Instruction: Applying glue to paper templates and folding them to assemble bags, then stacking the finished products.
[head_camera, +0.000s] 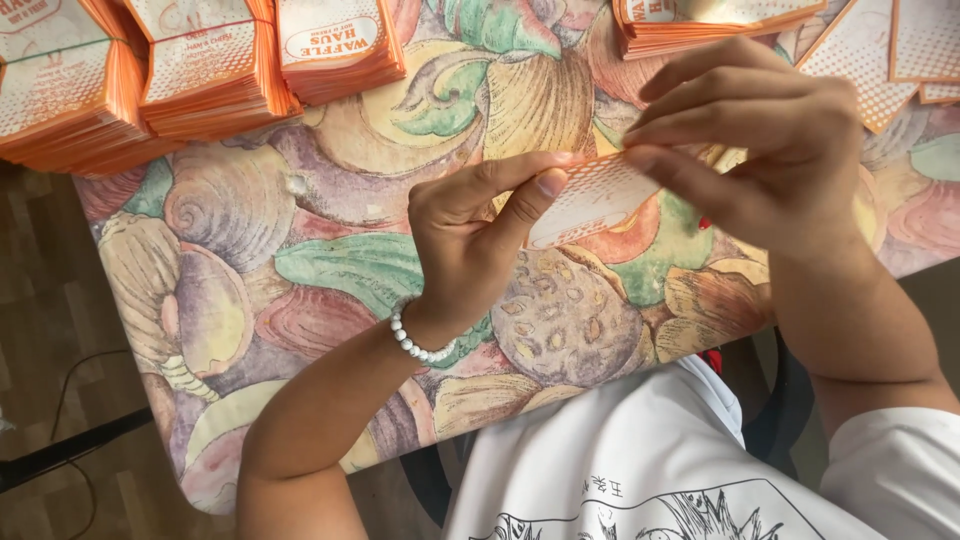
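Big table (330, 230) w/ a shell-and-leaf patterned cover fills most of the view, dark floor (50, 330) to the left. Along the far edge sit stacks of flat orange-edged paper sleeves (200, 70), several at far left, one more stack (700, 20) at far right, plus a few loose flat ones (880, 60) in the far right corner. Near edge: the person's white printed shirt (640, 460). Both hands meet over the mid-table, holding one paper sleeve (590, 200) just above the cover. Left hand (470, 240), bead bracelet (415, 340) at the wrist, pinches the sleeve's left end btw thumb and forefinger, other fingers curled under. Right hand (770, 150) has fingers pressed together along the top, thumb under, pinching the right end. Risk, as I judge it: grip is at the thin edges only, so uneven pull could crease or tear the paper; also the far left stacks lean and overhang the table edge, so a knock might tip them to the floor.
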